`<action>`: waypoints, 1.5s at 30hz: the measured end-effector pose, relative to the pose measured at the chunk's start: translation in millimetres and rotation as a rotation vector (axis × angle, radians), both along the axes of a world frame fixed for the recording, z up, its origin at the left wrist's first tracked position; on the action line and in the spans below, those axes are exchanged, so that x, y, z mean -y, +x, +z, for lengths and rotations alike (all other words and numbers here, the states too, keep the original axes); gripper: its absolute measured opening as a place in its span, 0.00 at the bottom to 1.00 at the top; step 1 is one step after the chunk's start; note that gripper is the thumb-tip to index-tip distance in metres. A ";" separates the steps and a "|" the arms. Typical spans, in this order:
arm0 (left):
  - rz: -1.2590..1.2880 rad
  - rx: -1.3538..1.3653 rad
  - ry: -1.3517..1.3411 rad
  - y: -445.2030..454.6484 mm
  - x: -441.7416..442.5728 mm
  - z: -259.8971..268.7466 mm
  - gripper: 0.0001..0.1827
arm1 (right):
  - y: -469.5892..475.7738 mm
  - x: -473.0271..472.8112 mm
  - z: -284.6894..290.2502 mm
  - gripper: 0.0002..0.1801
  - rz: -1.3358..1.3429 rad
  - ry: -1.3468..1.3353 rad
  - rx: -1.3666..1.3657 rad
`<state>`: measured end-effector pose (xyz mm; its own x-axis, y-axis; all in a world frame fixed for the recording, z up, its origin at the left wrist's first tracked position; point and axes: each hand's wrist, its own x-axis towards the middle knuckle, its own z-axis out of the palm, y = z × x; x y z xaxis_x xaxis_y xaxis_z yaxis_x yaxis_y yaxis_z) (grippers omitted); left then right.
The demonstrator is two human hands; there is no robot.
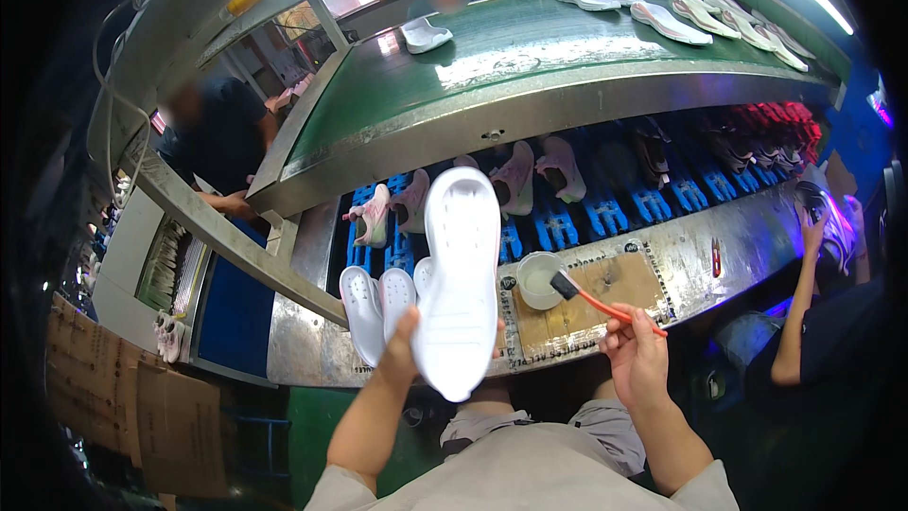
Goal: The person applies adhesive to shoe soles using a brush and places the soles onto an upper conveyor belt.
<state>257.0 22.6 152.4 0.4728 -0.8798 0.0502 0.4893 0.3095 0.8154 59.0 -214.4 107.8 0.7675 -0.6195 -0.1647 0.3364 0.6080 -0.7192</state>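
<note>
A white shoe sole (460, 284) stands nearly upright, heel end up, in my left hand (406, 341), whose fingers wrap behind it. Between the fingers of my right hand (638, 355) is the red handle of a brush (565, 285) with a dark head. The brush head hangs beside the rim of a white plastic cup (540, 279) that holds a pale liquid. Under and beside the cup lies a taped piece of cardboard (599, 291). More white soles (362, 312) stand side by side on the metal bench, left of the held one.
Pink shoes (372, 216) sit on a line of blue holders (553, 227) behind the bench. Above runs a green conveyor belt (397, 96) carrying several soles (670, 23). Red thread snips (716, 257) lie on the metal bench (752, 241). At right a co-worker's arm (794, 326) holds a shoe; another person (220, 128) is at left.
</note>
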 end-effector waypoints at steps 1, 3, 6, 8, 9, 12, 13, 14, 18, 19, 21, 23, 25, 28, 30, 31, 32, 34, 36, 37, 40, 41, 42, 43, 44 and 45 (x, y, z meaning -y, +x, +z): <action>0.035 0.024 -0.034 8.1 16.7 30.3 0.55 | -3.4 2.8 -4.3 0.19 -0.003 0.001 0.001; 0.128 0.288 -0.121 52.1 55.6 72.9 0.51 | -8.2 9.6 -10.6 0.19 -0.037 0.005 -0.007; 0.157 0.106 -0.366 154.3 94.7 135.4 0.42 | -11.9 14.1 -11.5 0.19 -0.041 0.003 0.002; 0.349 -0.378 -0.511 214.5 108.7 149.2 0.45 | -12.6 14.4 -13.6 0.19 -0.034 0.011 0.006; 0.549 -0.417 -0.413 206.4 123.3 159.1 0.46 | -14.7 15.6 -16.2 0.19 -0.042 0.014 0.004; 0.524 0.186 -0.146 184.6 119.8 123.9 0.36 | -18.4 18.5 -25.5 0.19 -0.067 -0.012 -0.009; 0.559 0.288 -0.058 169.2 116.0 108.5 0.31 | -20.9 20.2 -30.9 0.19 -0.078 -0.034 -0.029; 0.572 0.387 -0.011 157.2 104.8 91.3 0.28 | -21.7 21.1 -33.9 0.18 -0.079 -0.058 -0.047; 0.778 0.632 0.399 114.4 46.4 19.3 0.22 | -15.0 22.8 -33.5 0.19 -0.069 -0.131 -0.103; 0.851 0.763 0.580 103.5 27.6 -2.2 0.22 | -11.1 22.8 -32.6 0.19 -0.071 -0.172 -0.085; 0.839 1.246 1.114 83.2 -1.4 -43.6 0.25 | -2.1 27.6 -34.3 0.17 -0.071 -0.332 -0.098; 0.592 1.266 1.469 62.1 -14.2 -81.1 0.28 | 15.3 31.8 -19.0 0.16 -0.028 -0.549 -0.131; 0.516 1.218 1.544 37.3 -13.2 -107.4 0.31 | 32.3 36.9 -3.7 0.15 0.009 -0.775 -0.159; 0.481 1.218 1.618 27.3 -3.0 -125.8 0.40 | 58.4 38.2 7.1 0.14 0.116 -1.082 -0.287; 0.493 1.215 1.644 29.4 -2.2 -131.6 0.48 | 71.9 34.1 19.6 0.11 0.112 -1.280 -0.398; 0.489 1.225 1.629 33.1 -3.1 -133.1 0.48 | 76.9 34.8 19.2 0.11 0.097 -1.283 -0.407; 0.466 1.193 1.622 36.5 -3.5 -133.8 0.50 | 83.6 36.9 12.1 0.11 0.099 -1.372 -0.391; 0.418 1.138 1.612 40.3 -0.7 -129.6 0.58 | 91.1 36.1 12.7 0.12 0.143 -1.438 -0.437; 0.400 1.137 1.604 39.3 2.3 -125.5 0.60 | 97.1 38.0 6.6 0.12 0.181 -1.430 -0.511; 0.386 1.127 1.609 39.4 3.2 -124.0 0.62 | 99.5 39.2 4.2 0.12 0.232 -1.418 -0.577; 0.405 1.107 1.543 47.2 -2.7 -125.6 0.65 | 97.0 36.1 9.1 0.12 0.179 -1.380 -0.566; 0.404 1.103 1.544 47.7 -6.9 -129.3 0.65 | 94.3 33.4 13.2 0.11 0.128 -1.339 -0.518; 0.479 1.099 1.468 48.0 -11.0 -130.7 0.65 | 91.2 30.2 19.2 0.11 0.131 -1.341 -0.519; 0.551 1.093 1.392 48.4 -13.6 -132.6 0.65 | 87.1 26.4 25.4 0.10 0.037 -1.346 -0.422; 0.583 0.836 1.297 49.4 -14.3 -134.9 0.64 | 85.8 23.7 27.5 0.09 -0.056 -1.347 -0.325; 0.579 0.829 1.300 49.9 -22.1 -146.5 0.64 | 83.5 20.8 26.8 0.09 -0.050 -1.347 -0.329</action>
<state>306.9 44.6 5.9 0.9554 -0.2584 -0.1431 -0.1161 -0.7739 0.6226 142.5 -235.2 134.6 0.7832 -0.4689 0.4083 0.0394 -0.6179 -0.7853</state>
